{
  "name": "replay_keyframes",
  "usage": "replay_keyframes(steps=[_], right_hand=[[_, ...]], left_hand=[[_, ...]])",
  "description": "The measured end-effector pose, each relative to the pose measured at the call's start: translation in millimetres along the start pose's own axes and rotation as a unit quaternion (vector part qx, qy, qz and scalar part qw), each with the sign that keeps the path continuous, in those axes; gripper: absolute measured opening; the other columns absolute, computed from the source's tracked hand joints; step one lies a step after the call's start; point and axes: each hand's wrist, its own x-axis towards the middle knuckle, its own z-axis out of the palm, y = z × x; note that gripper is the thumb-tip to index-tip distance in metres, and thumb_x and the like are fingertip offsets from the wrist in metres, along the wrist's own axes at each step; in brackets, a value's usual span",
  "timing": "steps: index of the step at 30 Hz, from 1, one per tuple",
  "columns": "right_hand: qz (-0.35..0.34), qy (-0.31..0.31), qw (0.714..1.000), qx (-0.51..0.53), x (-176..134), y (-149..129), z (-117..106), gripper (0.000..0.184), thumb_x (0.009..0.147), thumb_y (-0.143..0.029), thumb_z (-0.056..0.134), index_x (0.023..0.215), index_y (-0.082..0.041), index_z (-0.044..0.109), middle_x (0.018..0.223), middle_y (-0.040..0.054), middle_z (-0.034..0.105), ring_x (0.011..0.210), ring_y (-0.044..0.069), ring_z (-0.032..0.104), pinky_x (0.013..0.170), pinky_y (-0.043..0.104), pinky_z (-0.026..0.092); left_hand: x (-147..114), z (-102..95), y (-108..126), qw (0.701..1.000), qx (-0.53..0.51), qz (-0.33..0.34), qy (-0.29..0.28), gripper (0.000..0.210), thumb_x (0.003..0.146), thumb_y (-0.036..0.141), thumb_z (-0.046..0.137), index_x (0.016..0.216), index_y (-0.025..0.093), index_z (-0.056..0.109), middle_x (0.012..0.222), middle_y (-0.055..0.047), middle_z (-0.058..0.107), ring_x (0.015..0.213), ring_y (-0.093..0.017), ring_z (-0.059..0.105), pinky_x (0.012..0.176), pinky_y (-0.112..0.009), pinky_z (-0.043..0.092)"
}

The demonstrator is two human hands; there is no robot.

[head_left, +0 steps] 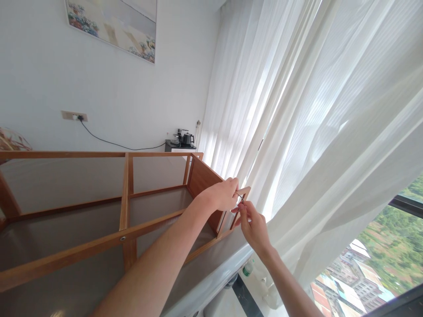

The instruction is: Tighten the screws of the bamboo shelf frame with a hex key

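Wooden frame (152, 223) spans the scene from left to right, its end corner (246, 190) beside the white curtain (297, 154). There the right hand (254, 225) pinches a thin metal tool (240, 197); the left hand (224, 194) curls at the same corner, probably steadying it, though I cannot tell what it pinches.

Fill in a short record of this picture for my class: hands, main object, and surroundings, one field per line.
Left hand: at the corner end of the wooden frame, fingers bent; its exact grip is hidden.
Right hand: beside the left hand, fingertips pinched at a thin piece too small to identify.
Main object: wooden frame of open bars, with a solid panel near the hands.
Wall: picture above, socket below.
Background: dark kettle on a small cabinet.
Window side: long white curtains; buildings and greenery outside.
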Motion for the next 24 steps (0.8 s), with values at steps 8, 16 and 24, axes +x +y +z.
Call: replay_keyframes(steps=[8, 16, 24], right_hand=[[-0.013, -0.04, 0.997, -0.065, 3, -3, -15, 0.034, 0.108, -0.053, 0.035, 0.093, -0.027, 0.051, 0.088, -0.0012, 0.074, 0.051, 0.014, 0.064, 0.058, 0.028, 0.051], [0.035, -0.04, 0.997, 0.063, -2, -14, -4, 0.039, 0.105, -0.061, 0.041, 0.094, -0.026, 0.053, 0.087, 0.0013, 0.075, 0.047, 0.015, 0.065, 0.056, 0.03, 0.052], [0.115, -0.042, 0.951, 0.282, -3, -29, 9, 0.042, 0.099, -0.066, 0.052, 0.093, -0.024, 0.055, 0.099, 0.0055, 0.077, 0.045, 0.015, 0.066, 0.045, 0.028, 0.044]], left_hand=[[0, 0.8, -2, 1.0, 0.004, -0.004, -0.012, 0.011, 0.101, 0.03, 0.043, 0.107, 0.022, 0.048, 0.119, -0.009, 0.064, 0.087, -0.022, 0.067, 0.07, -0.034, 0.048], [-5, -4.5, 4, 1.0, 0.01, -0.008, -0.01, 0.018, 0.096, 0.026, 0.048, 0.114, 0.021, 0.049, 0.121, -0.011, 0.065, 0.093, -0.024, 0.069, 0.07, -0.033, 0.048], [-1, 0.6, -3, 1.0, -0.004, 0.017, 0.0, 0.028, 0.091, 0.022, 0.052, 0.118, 0.024, 0.048, 0.11, -0.006, 0.068, 0.082, -0.02, 0.066, 0.066, -0.03, 0.045]])
